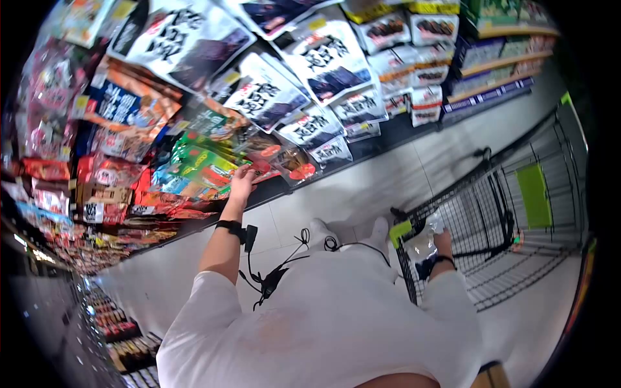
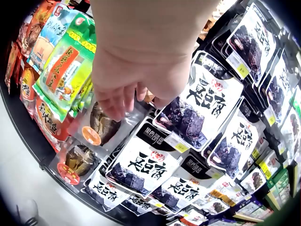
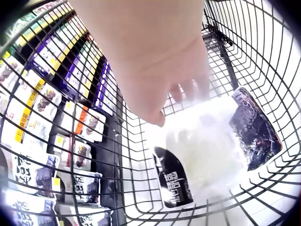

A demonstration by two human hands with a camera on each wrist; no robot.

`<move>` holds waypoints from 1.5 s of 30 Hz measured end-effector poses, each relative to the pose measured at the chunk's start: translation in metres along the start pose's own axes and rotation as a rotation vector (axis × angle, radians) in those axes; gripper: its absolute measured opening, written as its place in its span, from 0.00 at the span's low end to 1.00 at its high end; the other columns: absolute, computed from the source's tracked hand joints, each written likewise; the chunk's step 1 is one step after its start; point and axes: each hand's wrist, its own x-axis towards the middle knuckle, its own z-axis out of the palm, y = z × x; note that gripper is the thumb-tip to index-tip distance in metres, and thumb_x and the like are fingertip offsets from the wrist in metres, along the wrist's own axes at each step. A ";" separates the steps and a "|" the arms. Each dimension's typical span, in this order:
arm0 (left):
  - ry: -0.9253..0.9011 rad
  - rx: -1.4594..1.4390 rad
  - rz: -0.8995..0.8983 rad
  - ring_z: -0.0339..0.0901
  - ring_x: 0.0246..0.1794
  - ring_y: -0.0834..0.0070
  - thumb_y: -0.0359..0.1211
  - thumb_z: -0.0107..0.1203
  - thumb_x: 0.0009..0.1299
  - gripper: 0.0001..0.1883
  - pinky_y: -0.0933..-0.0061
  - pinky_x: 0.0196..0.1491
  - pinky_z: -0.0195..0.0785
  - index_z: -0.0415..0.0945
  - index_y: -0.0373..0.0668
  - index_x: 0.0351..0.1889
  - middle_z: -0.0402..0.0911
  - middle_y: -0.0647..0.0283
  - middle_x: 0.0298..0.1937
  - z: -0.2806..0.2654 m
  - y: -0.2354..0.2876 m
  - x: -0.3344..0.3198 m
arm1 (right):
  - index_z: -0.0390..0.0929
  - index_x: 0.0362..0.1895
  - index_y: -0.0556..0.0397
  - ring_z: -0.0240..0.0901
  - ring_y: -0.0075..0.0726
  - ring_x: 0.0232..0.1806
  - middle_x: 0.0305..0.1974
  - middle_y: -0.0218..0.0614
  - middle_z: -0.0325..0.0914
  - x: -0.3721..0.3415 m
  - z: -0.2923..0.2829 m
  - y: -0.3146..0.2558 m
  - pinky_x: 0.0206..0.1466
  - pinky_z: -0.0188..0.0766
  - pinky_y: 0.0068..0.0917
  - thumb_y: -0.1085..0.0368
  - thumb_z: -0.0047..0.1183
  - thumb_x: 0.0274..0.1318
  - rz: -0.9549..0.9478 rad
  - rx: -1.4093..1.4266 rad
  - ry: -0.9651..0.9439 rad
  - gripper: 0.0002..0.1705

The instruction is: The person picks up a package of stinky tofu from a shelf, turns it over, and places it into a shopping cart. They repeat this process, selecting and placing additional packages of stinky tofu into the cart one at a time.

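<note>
My left hand (image 1: 242,182) reaches to the front of the snack shelf, fingers pointing down and loosely bent. In the left wrist view its fingertips lie right over a clear packet (image 2: 101,127) of brown food with an orange round label. Green snack packets (image 2: 70,66) hang to one side of it, white-and-black stinky tofu packets (image 2: 207,101) to the other. Down by the shopping cart, my right hand (image 1: 442,243) holds a stinky tofu packet (image 3: 207,141) at its edge, inside the wire basket. Glare whitens the packet's middle and blurs the fingertips there.
The cart's wire basket (image 1: 479,226) stands at the right, with a green panel (image 1: 533,194) on it. Shelves with purple boxes (image 1: 491,90) run along the far side. A black cable (image 1: 275,279) hangs by my left side, above the tiled floor (image 1: 272,226).
</note>
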 end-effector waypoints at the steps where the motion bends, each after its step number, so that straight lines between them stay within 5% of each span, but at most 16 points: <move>1: 0.014 -0.051 0.053 0.73 0.43 0.77 0.37 0.49 0.68 0.21 0.74 0.38 0.67 0.64 0.43 0.58 0.75 0.68 0.44 0.002 0.011 0.000 | 0.69 0.53 0.64 0.70 0.60 0.49 0.45 0.60 0.73 0.002 -0.001 0.000 0.54 0.66 0.42 0.61 0.53 0.41 0.028 -0.069 0.078 0.31; 5: 0.015 -0.231 0.307 0.73 0.42 0.78 0.30 0.50 0.67 0.20 0.77 0.46 0.67 0.64 0.36 0.57 0.77 0.63 0.42 0.006 -0.006 0.060 | 0.74 0.48 0.63 0.72 0.58 0.48 0.44 0.57 0.75 -0.003 -0.030 0.004 0.52 0.67 0.42 0.56 0.51 0.46 0.054 0.096 0.181 0.27; 9: 0.222 -0.326 0.605 0.71 0.42 0.79 0.31 0.51 0.68 0.15 0.81 0.47 0.64 0.69 0.35 0.51 0.75 0.64 0.42 0.011 0.036 0.083 | 0.75 0.43 0.64 0.74 0.49 0.41 0.38 0.51 0.78 -0.037 -0.067 -0.009 0.47 0.69 0.37 0.60 0.50 0.51 0.111 0.383 0.509 0.20; 16: 0.436 -0.442 0.952 0.72 0.46 0.74 0.32 0.57 0.64 0.27 0.77 0.42 0.69 0.60 0.36 0.59 0.71 0.54 0.50 -0.035 0.177 0.051 | 0.74 0.44 0.63 0.72 0.43 0.43 0.41 0.46 0.76 -0.087 -0.127 -0.079 0.48 0.67 0.32 0.64 0.49 0.55 0.075 0.501 0.789 0.16; 21: 0.146 -0.631 0.982 0.77 0.38 0.76 0.31 0.61 0.61 0.20 0.78 0.40 0.71 0.66 0.31 0.47 0.79 0.57 0.39 -0.052 0.228 0.060 | 0.73 0.45 0.62 0.71 0.39 0.43 0.42 0.44 0.75 -0.133 -0.143 -0.163 0.50 0.66 0.29 0.66 0.47 0.55 -0.058 0.543 0.871 0.15; 27: -0.169 -0.563 0.900 0.77 0.35 0.80 0.26 0.58 0.63 0.12 0.81 0.38 0.72 0.66 0.33 0.39 0.79 0.57 0.38 -0.057 0.249 0.050 | 0.74 0.43 0.59 0.71 0.32 0.40 0.38 0.39 0.76 -0.133 -0.123 -0.202 0.46 0.67 0.26 0.69 0.47 0.54 -0.188 0.633 0.790 0.12; 31: -0.178 -0.587 1.041 0.76 0.39 0.79 0.25 0.55 0.65 0.14 0.81 0.43 0.69 0.66 0.31 0.46 0.79 0.58 0.41 -0.049 0.256 0.056 | 0.75 0.42 0.59 0.71 0.29 0.37 0.36 0.37 0.76 -0.132 -0.112 -0.219 0.42 0.68 0.25 0.69 0.48 0.54 -0.256 0.635 0.784 0.12; 35: -0.235 -0.572 0.957 0.74 0.37 0.81 0.29 0.48 0.69 0.11 0.80 0.41 0.69 0.71 0.31 0.46 0.78 0.63 0.40 -0.052 0.255 0.061 | 0.76 0.41 0.58 0.72 0.29 0.36 0.35 0.36 0.77 -0.130 -0.114 -0.227 0.42 0.69 0.25 0.69 0.48 0.54 -0.226 0.596 0.719 0.11; 36: -0.272 -0.672 0.925 0.73 0.31 0.84 0.30 0.47 0.71 0.09 0.81 0.30 0.69 0.72 0.33 0.43 0.78 0.65 0.33 -0.052 0.253 0.061 | 0.77 0.40 0.58 0.71 0.27 0.34 0.33 0.35 0.77 -0.122 -0.112 -0.224 0.39 0.68 0.24 0.69 0.48 0.54 -0.209 0.643 0.695 0.10; 37: -0.273 -0.679 0.856 0.74 0.29 0.84 0.32 0.46 0.72 0.10 0.81 0.29 0.71 0.72 0.34 0.42 0.78 0.66 0.33 -0.055 0.250 0.063 | 0.77 0.40 0.58 0.71 0.27 0.34 0.33 0.35 0.77 -0.117 -0.110 -0.217 0.39 0.68 0.24 0.69 0.48 0.54 -0.204 0.645 0.686 0.10; 42: -0.279 -0.764 0.728 0.76 0.30 0.78 0.35 0.41 0.74 0.12 0.76 0.32 0.77 0.70 0.37 0.45 0.77 0.65 0.35 -0.068 0.252 0.022 | 0.76 0.40 0.59 0.69 0.22 0.30 0.31 0.31 0.76 -0.103 -0.122 -0.202 0.36 0.67 0.21 0.67 0.48 0.57 -0.245 0.779 0.588 0.10; 45: -0.167 -0.642 0.792 0.75 0.30 0.75 0.36 0.44 0.72 0.12 0.71 0.34 0.79 0.69 0.36 0.41 0.74 0.64 0.35 -0.071 0.243 0.044 | 0.76 0.39 0.60 0.73 0.27 0.35 0.33 0.37 0.78 -0.091 -0.133 -0.178 0.42 0.68 0.24 0.62 0.49 0.58 -0.290 0.631 0.726 0.13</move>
